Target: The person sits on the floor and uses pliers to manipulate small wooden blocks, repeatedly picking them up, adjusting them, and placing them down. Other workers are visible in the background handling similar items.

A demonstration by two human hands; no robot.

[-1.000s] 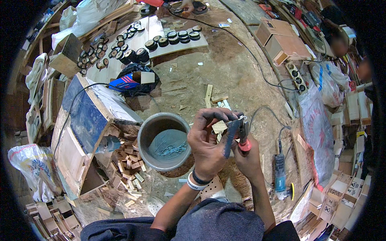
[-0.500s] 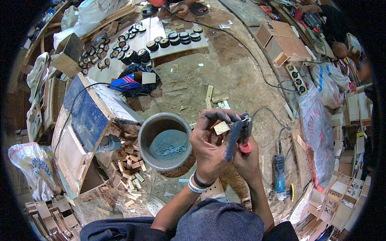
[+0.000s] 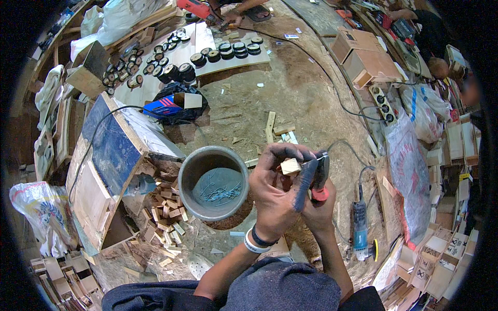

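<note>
Above the dirt floor (image 3: 311,98), beside the grey bucket (image 3: 213,182), my left hand (image 3: 275,192) pinches a small wood block (image 3: 290,166); right hand (image 3: 319,205) grips pliers (image 3: 316,173).

Pale wood block (image 3: 290,166); blue-and-red pliers (image 3: 314,179); grey bucket (image 3: 188,171).

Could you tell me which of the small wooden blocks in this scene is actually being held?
It is the pale wooden block pinched in the left hand beside the pliers; the other blocks lie heaped on the ground left of the grey bucket.
</note>
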